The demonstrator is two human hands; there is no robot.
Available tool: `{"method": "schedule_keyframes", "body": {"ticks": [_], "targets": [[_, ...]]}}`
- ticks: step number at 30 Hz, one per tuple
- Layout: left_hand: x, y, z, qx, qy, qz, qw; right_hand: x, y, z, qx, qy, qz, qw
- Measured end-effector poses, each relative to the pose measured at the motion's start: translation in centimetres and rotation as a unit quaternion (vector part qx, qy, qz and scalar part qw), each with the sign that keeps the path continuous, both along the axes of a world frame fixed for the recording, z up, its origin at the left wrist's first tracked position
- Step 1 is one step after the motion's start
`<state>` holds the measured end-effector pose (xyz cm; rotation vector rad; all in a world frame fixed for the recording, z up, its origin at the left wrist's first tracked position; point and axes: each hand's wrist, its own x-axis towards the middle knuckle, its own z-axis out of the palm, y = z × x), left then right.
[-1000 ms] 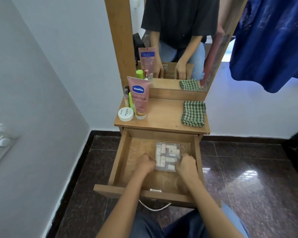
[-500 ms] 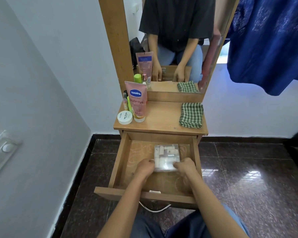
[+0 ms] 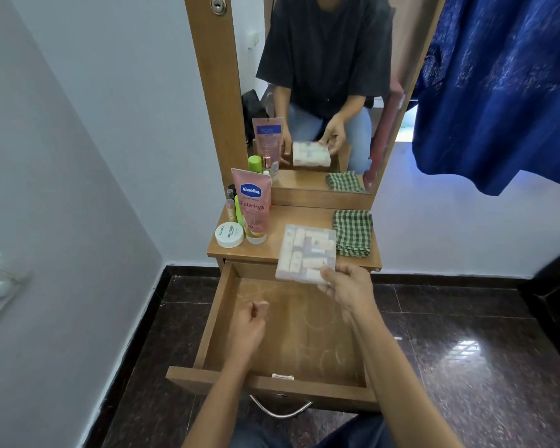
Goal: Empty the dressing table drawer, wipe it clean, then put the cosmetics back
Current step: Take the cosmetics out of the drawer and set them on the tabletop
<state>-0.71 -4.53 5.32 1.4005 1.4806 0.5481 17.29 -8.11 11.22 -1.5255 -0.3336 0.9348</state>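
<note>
The wooden drawer (image 3: 227,318) is pulled out with nothing lying in it; faint ring marks show on its bottom. My right hand (image 3: 346,289) holds a clear plastic box of small cosmetics (image 3: 306,252) by its near edge, lifted above the drawer's back and over the front of the tabletop (image 3: 301,218). My left hand (image 3: 249,328) hovers over the drawer with fingers curled and nothing in it. On the tabletop's left stand a pink Vaseline tube (image 3: 253,205), a white round jar (image 3: 229,234) and small bottles (image 3: 232,205). A green checked cloth (image 3: 353,232) lies folded at the right.
A mirror (image 3: 320,85) in a wooden frame rises behind the tabletop. Grey walls close in at the left and behind. A blue garment (image 3: 505,85) hangs at the upper right. Dark polished floor tiles (image 3: 466,350) surround the table. A metal handle (image 3: 280,410) hangs under the drawer front.
The clear box has been lifted out of the drawer and up toward the tabletop. My left hand has let go of it; only my right hand holds it now.
</note>
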Motion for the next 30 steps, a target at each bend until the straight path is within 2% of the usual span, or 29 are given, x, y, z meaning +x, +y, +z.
{"method": "schedule_keyframes", "body": {"ticks": [2,6,8,10,13,17,24,26,30], "targets": [[0.6,0.3,0.6,0.016,0.015,-0.011,1.000,0.4,2.0,0.7,0.000,-0.030,-0.018,0.999],[1.9,0.8,1.9,0.038,-0.026,-0.004,0.999,1.0,5.2,1.0,-0.039,-0.103,-0.031,0.993],[2.4,1.1,2.6,0.061,-0.041,-0.006,0.997,1.2,6.1,0.8,-0.069,-0.168,-0.017,0.983],[2.9,1.5,3.1,0.078,-0.042,-0.014,0.996,1.2,6.4,0.3,-0.083,-0.257,0.022,0.963],[3.4,2.3,3.7,0.111,-0.032,-0.022,0.993,0.5,6.2,-1.0,-0.037,-0.355,0.079,0.931],[4.3,3.7,3.6,0.139,-0.003,-0.044,0.989,-0.4,6.2,-2.8,-0.105,-0.492,0.091,0.859],[6.0,5.3,4.2,0.129,0.045,-0.085,0.987,-0.9,7.8,-1.7,-0.194,-0.539,0.081,0.816],[6.5,5.6,4.0,0.122,0.054,-0.084,0.987,-0.8,8.4,-1.5,-0.220,-0.561,0.081,0.794],[7.4,6.5,3.1,0.102,0.021,-0.068,0.992,-0.3,9.2,-1.2,-0.248,-0.610,0.064,0.750]]}}
